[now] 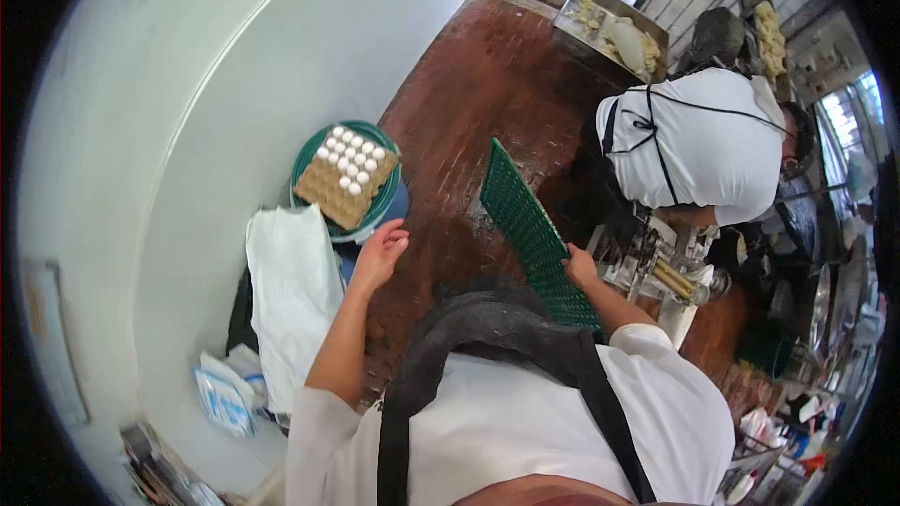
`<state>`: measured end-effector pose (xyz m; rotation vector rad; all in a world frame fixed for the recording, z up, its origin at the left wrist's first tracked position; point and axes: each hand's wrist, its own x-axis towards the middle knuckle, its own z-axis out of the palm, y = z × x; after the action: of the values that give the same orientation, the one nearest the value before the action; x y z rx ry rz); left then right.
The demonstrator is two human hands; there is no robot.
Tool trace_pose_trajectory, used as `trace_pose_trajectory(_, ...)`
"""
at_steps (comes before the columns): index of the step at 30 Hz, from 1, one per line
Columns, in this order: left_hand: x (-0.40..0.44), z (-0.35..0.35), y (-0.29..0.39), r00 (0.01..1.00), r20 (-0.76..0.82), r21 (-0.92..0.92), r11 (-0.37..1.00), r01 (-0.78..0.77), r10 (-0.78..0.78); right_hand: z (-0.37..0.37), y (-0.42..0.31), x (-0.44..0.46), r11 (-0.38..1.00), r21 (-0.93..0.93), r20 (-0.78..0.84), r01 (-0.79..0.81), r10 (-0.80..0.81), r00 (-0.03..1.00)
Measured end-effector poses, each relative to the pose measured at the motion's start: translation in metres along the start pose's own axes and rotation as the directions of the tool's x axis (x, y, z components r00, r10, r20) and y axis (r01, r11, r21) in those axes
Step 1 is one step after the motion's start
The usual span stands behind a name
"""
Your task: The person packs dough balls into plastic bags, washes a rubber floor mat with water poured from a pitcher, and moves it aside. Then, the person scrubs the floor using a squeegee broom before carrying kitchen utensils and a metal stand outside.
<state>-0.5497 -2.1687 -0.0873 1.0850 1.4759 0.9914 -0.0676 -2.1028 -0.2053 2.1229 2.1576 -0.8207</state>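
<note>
My right hand [581, 267] grips the edge of a green perforated tray [530, 234], which is tilted on its side in front of me. My left hand [382, 253] is held out with loosely bent fingers and nothing visible in it. Just beyond that hand, a cardboard egg tray [333, 189] rests on a round green lid [382, 136] atop a bucket. Several white eggs [352, 152] fill part of the egg tray. The lower end of the green tray is partly hidden by my apron [492, 314].
White cloth [292, 290] and plastic packages [225, 394] lie by the wall at left. A co-worker in a white shirt [703, 136] bends over a metal machine [670, 272] at right. Farther off, a metal bin [572, 28] of dough stands on the red-brown floor [459, 84].
</note>
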Motion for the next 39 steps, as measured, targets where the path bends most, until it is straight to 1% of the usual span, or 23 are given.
trace_pose_trajectory(2, 0.08, -0.007, 0.013, 0.99, 0.12, 0.112, 0.99, -0.087, 0.073, -0.002, -0.016, 0.02, 0.999, 0.04, -0.011, -0.003, 0.003, 1.0)
trace_pose_trajectory(4, 0.146, -0.006, 0.042, 0.978, 0.187, 0.143, 0.983, -0.115, 0.088, -0.003, -0.032, 0.043, 0.994, 0.099, -0.01, -0.049, 0.05, 0.999)
trace_pose_trajectory(5, 0.18, -0.005, 0.055, 0.97, 0.219, 0.154, 0.978, -0.138, 0.102, -0.007, -0.041, 0.058, 0.99, 0.126, -0.017, -0.068, 0.071, 0.997)
trace_pose_trajectory(8, 0.27, -0.01, 0.078, 0.955, 0.283, 0.096, 0.988, -0.119, 0.087, -0.015, -0.066, 0.102, 0.968, 0.216, 0.031, -0.125, 0.121, 0.992)
trace_pose_trajectory(9, 0.298, -0.011, 0.079, 0.956, 0.27, 0.064, 0.989, -0.136, 0.114, -0.01, -0.069, 0.12, 0.969, 0.199, 0.008, -0.146, 0.147, 0.989)
trace_pose_trajectory(10, 0.323, -0.016, 0.08, 0.961, 0.264, 0.025, 0.996, -0.091, 0.081, -0.004, -0.074, 0.135, 0.969, 0.182, -0.014, -0.166, 0.171, 0.985)
trace_pose_trajectory(11, 0.343, -0.021, 0.092, 0.965, 0.26, -0.011, 0.999, -0.041, 0.043, -0.015, -0.089, 0.146, 0.959, 0.202, 0.006, -0.2, 0.203, 0.979)
trace_pose_trajectory(12, 0.363, -0.026, 0.104, 0.966, 0.257, -0.05, 0.999, 0.012, 0.001, -0.018, -0.095, 0.164, 0.953, 0.228, -0.001, -0.201, 0.206, 0.978)
trace_pose_trajectory(14, 0.399, -0.041, 0.118, 0.966, 0.259, -0.052, 0.999, 0.018, -0.004, -0.022, -0.107, 0.184, 0.937, 0.275, 0.002, -0.213, 0.221, 0.975)
trace_pose_trajectory(16, 0.446, -0.055, 0.127, 0.969, 0.247, -0.077, 0.997, 0.017, 0.002, -0.033, -0.123, 0.206, 0.939, 0.235, 0.008, -0.251, 0.257, 0.966)
trace_pose_trajectory(17, 0.47, -0.064, 0.128, 0.971, 0.241, -0.061, 0.998, 0.015, 0.0, -0.038, -0.131, 0.221, 0.939, 0.216, 0.001, -0.268, 0.274, 0.962)
trace_pose_trajectory(20, 0.547, -0.084, 0.143, 0.975, 0.221, -0.108, 0.993, 0.053, -0.028, -0.038, -0.136, 0.266, 0.903, 0.26, 0.031, -0.343, 0.347, 0.937)
trace_pose_trajectory(23, 0.641, -0.105, 0.145, 0.979, 0.203, -0.086, 0.996, 0.009, 0.009, -0.052, -0.148, 0.32, 0.906, 0.225, -0.005, -0.359, 0.369, 0.929)
trace_pose_trajectory(24, 0.672, -0.11, 0.148, 0.978, 0.208, -0.076, 0.997, 0.013, 0.003, -0.051, -0.15, 0.336, 0.897, 0.222, 0.001, -0.382, 0.392, 0.92)
trace_pose_trajectory(26, 0.74, -0.121, 0.157, 0.977, 0.212, -0.059, 0.998, 0.02, -0.008, -0.057, -0.159, 0.375, 0.896, 0.211, -0.04, -0.391, 0.408, 0.912)
trace_pose_trajectory(28, 0.805, -0.126, 0.156, 0.968, 0.251, -0.031, 0.999, 0.007, 0.001, -0.084, -0.188, 0.421, 0.868, 0.196, 0.008, -0.456, 0.463, 0.886)
trace_pose_trajectory(29, 0.846, -0.123, 0.161, 0.963, 0.271, -0.016, 1.0, -0.001, 0.005, -0.091, -0.195, 0.453, 0.86, 0.204, -0.027, -0.468, 0.483, 0.875)
trace_pose_trajectory(31, 0.916, -0.11, 0.161, 0.932, 0.362, -0.039, 0.999, -0.01, 0.024, -0.102, -0.211, 0.49, 0.838, 0.21, -0.057, -0.504, 0.525, 0.849)
trace_pose_trajectory(32, 0.95, -0.1, 0.166, 0.914, 0.405, -0.052, 0.998, -0.016, 0.036, -0.114, -0.221, 0.515, 0.821, 0.198, -0.038, -0.536, 0.553, 0.832)
trace_pose_trajectory(34, 1.011, -0.074, 0.197, 0.874, 0.485, 0.057, 0.997, -0.049, 0.015, -0.138, -0.238, 0.568, 0.782, 0.177, -0.003, -0.597, 0.607, 0.795)
trace_pose_trajectory(35, 1.045, -0.056, 0.214, 0.851, 0.524, 0.109, 0.991, -0.073, 0.005, -0.145, -0.244, 0.592, 0.78, 0.197, -0.023, -0.594, 0.61, 0.792)
trace_pose_trajectory(38, 1.149, -0.005, 0.242, 0.783, 0.617, 0.134, 0.969, -0.206, 0.081, -0.156, -0.245, 0.661, 0.778, 0.249, -0.071, -0.577, 0.608, 0.79)
trace_pose_trajectory(39, 1.181, 0.01, 0.254, 0.766, 0.637, 0.175, 0.952, -0.252, 0.086, -0.158, -0.243, 0.689, 0.783, 0.262, -0.082, -0.564, 0.6, 0.796)
